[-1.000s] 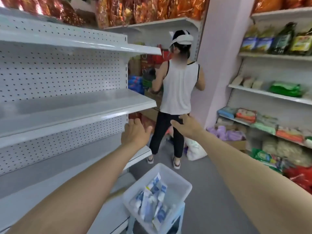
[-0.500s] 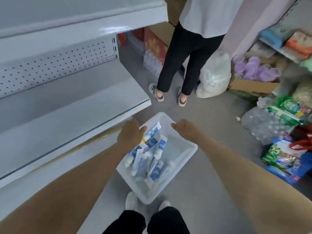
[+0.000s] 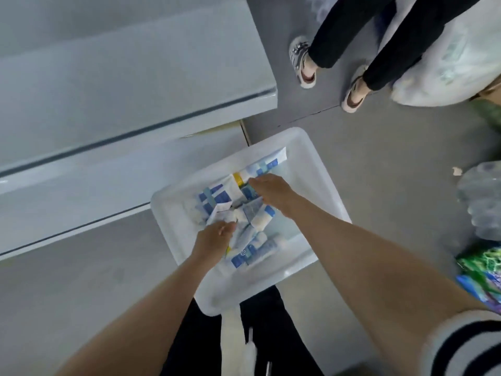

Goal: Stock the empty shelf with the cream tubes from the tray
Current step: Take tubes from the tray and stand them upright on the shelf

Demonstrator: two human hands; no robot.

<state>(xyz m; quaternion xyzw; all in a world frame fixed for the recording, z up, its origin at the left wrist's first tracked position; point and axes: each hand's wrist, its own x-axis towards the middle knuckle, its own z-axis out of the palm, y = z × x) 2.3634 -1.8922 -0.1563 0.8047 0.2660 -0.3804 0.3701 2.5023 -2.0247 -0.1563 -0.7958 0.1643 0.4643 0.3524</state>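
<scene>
A white plastic tray stands in front of my legs, holding a loose pile of several white and blue cream tubes. Both my hands are down inside it. My left hand is at the near left of the pile, its fingertips pinching the end of a white tube. My right hand is at the far side, fingers and thumb curled around a blue tube. The empty white shelf runs along the left, with a lower bare shelf beneath it.
Another person's legs and sandals stand on the grey floor just beyond the tray. A full white bag lies behind them. Wrapped bottles and green and blue packets crowd the right edge.
My view tipped down from the shelves to the tray. Both hands dropped from above the tray into the pile and closed on tubes.
</scene>
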